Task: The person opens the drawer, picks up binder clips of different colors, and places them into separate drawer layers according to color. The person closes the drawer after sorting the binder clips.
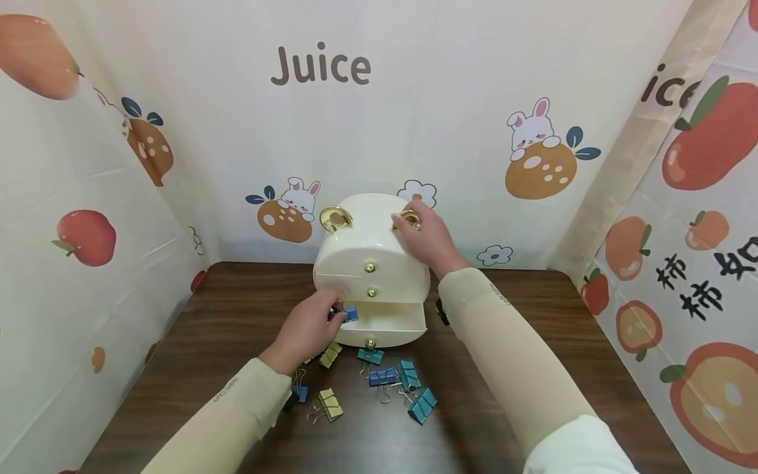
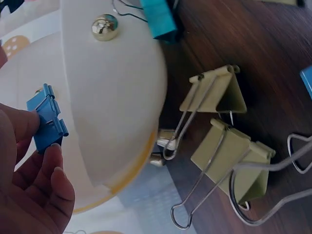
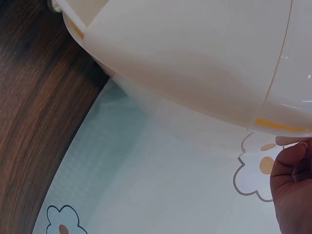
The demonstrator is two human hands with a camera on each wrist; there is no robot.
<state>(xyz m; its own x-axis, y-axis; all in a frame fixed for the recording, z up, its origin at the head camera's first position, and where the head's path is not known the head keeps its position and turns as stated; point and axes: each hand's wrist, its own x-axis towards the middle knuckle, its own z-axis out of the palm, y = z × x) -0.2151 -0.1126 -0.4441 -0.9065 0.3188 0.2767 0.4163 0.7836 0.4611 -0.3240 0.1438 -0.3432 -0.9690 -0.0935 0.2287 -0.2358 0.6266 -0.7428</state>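
A white, rounded mini drawer cabinet (image 1: 374, 227) with gold ears and gold ball knobs stands at the table's back. Its bottom drawer (image 1: 391, 338) is pulled out. My left hand (image 1: 304, 329) pinches a blue binder clip (image 2: 47, 117) between thumb and fingers, at the left side of that drawer. Up on the cabinet's right side, my right hand (image 1: 431, 238) grips the gold ear (image 1: 411, 218), thumb and fingers around it. The right wrist view catches only part of this hand, by the cabinet's edge. The other gold ear (image 1: 335, 218) is untouched.
Several binder clips lie before the cabinet: yellow ones (image 1: 330, 404) to the left, teal ones (image 1: 422, 405) to the right, and a blue one (image 1: 383, 376) among them. A printed curtain (image 1: 462, 79) hangs behind the dark wooden table (image 1: 509, 428) and along both sides.
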